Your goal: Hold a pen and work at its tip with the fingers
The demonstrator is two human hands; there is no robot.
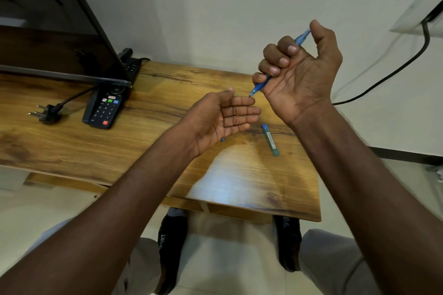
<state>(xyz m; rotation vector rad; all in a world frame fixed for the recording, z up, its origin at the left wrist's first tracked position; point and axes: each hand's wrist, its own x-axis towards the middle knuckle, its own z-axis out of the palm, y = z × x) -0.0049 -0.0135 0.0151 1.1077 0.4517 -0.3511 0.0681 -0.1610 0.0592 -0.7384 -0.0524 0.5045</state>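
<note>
My right hand (300, 72) is raised above the wooden table (96, 146), its fingers curled round a blue pen (257, 87) with the thumb on the pen's top end. The pen's tip points down and left, touching or almost touching the fingertips of my left hand (223, 117). That left hand is held palm up with straight fingers and holds nothing. Below the hands, a small blue-capped tube with a label (271, 139) lies on the table. A bit of another blue thing (223, 139) peeks out under my left hand.
A black remote control (105, 108) lies left of centre, partly under the edge of a dark screen (60, 38). A black plug with its cable (46, 112) lies further left. A power strip (130, 64) sits at the back. A black cable (395, 69) hangs on the right wall.
</note>
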